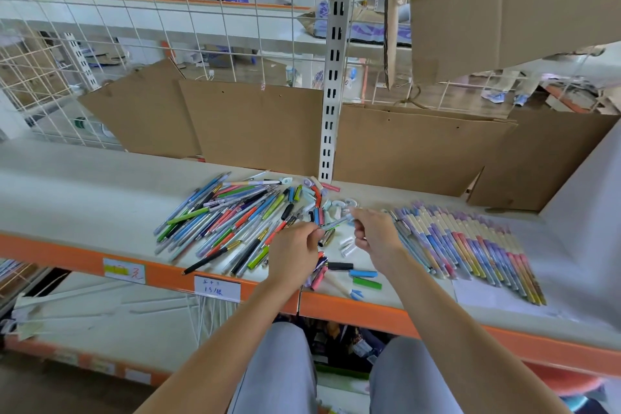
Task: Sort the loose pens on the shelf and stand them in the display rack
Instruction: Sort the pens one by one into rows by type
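Hands, left hand and right hand, pinch one pen between jumbled pens and sorted row.

white shelf-edge label handwritten "15/根"

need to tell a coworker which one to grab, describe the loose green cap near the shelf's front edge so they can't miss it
Start at the orange front rail of the shelf, just right of the person's right forearm. The green cap lies flat close behind the rail, directly below a blue cap. It is the only bright green short piece there.
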